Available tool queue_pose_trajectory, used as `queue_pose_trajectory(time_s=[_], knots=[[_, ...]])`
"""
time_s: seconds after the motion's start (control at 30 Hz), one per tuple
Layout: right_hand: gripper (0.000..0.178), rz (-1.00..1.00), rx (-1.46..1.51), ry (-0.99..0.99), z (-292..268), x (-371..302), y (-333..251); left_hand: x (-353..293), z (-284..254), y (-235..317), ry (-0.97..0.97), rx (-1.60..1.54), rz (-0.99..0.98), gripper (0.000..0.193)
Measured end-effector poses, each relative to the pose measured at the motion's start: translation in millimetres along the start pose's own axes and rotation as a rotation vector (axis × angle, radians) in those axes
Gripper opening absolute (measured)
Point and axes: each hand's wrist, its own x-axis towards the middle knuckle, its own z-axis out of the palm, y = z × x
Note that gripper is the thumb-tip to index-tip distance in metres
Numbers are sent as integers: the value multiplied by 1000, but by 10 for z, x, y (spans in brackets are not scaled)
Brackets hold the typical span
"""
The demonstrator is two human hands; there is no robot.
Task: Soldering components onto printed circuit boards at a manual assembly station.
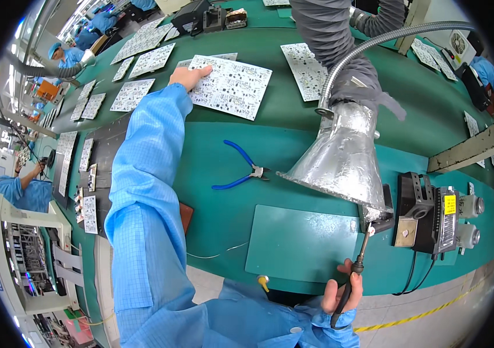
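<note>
Our left fingers (203, 72) grip the likely light, stiff, fragile circuit board (232, 87) by its left edge; our right fingers (356, 282) clamp the soldering iron (358, 267).

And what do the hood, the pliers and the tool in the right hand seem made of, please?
Hood: probably metal foil, silvery, wrinkled and shiny.
Pliers: apparently metal head, grey; blue grips probably plastic-coated, evenly coloured.
Tool: likely metal shaft, greyish; black handle, plastic or rubber.

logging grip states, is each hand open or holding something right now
Left hand: closed, holding a white circuit board by its edge.
Right hand: closed around a soldering iron.
</note>
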Motion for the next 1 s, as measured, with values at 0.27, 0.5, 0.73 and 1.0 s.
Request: queue_pose_trajectory(time_s=[0.27, 0.5, 0.73, 1.0], knots=[[55, -22, 40, 29, 22, 21, 56, -375, -160, -216, 121, 313, 95, 75], [56, -25, 65, 42, 11, -5, 69, -337, -495, -158, 57, 8, -7, 68], [56, 64, 28, 29, 17, -11, 0, 101, -551, 253, 249, -255, -80, 70], [58, 62, -39, 73, 66, 46, -5, 147, 145, 131, -94, -108, 40, 67]])
